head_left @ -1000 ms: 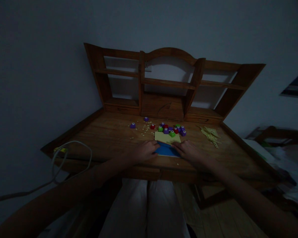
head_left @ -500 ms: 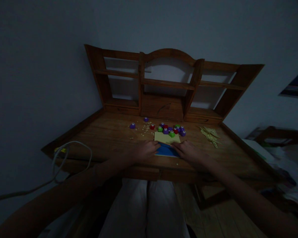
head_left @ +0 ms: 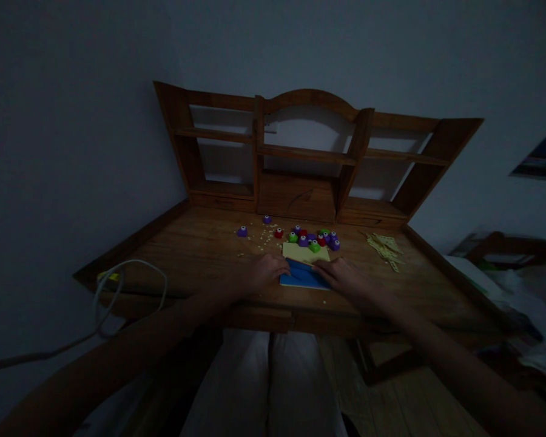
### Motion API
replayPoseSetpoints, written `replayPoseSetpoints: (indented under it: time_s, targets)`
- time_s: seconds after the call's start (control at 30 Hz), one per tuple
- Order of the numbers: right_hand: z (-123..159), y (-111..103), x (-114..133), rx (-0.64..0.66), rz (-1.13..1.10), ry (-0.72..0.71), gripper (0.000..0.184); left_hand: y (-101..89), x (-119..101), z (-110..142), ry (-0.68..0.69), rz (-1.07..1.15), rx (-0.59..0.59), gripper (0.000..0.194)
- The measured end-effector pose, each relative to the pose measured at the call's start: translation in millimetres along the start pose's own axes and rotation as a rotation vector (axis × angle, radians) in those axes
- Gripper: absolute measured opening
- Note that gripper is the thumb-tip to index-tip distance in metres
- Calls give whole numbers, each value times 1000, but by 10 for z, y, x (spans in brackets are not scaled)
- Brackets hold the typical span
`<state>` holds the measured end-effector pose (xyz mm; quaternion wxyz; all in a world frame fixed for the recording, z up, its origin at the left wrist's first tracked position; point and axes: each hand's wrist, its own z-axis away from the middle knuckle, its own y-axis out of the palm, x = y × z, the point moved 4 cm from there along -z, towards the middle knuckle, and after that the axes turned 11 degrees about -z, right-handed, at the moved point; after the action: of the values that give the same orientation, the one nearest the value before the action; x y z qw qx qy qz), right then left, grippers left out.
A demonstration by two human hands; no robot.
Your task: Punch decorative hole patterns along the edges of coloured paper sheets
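A paper sheet (head_left: 306, 276) lies near the desk's front edge, blue in front and yellow behind, with a raised fold line across it. At the left end of that fold, my left hand (head_left: 266, 270) has its fingers closed on the edge. My right hand (head_left: 343, 276) grips the right end, thumb toward the blue part. Fingertips partly cover the paper at both sides. Just behind it cluster several small purple, red and green pieces with white eye-like tops, among them a green one (head_left: 315, 246) touching or overlapping the yellow part.
A purple piece (head_left: 242, 231) and a red piece (head_left: 279, 232) sit left of the cluster, amid tiny pale paper bits (head_left: 267, 233). Yellow perforated strips (head_left: 384, 247) lie at right. A white cable (head_left: 166, 282) loops over the left front corner. A wooden shelf (head_left: 307, 155) rises behind.
My left hand has shifted slightly left, and more of the blue part's left end shows. My right hand stays almost where it was.
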<state>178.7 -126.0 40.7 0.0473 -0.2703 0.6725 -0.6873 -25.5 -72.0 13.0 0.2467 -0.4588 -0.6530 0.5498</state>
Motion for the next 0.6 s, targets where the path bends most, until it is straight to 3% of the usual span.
replayPoseSetpoints:
  time_s: [0.2,0.3,0.4,0.6]
  targets:
    - [-6,-36,-19,-17,-27,-7,39,31,38,4,-52,-9,-26,24]
    - [32,-72,30,-26,-24,-13,50,34,69,1,-91,12,-68,22]
    - [72,-82,137,-4,-25,-106,58,36,70,21,-140,56,-121,20]
    - [11,-29,159,30,-26,-132,31,64,87,45,-241,219,-197,18]
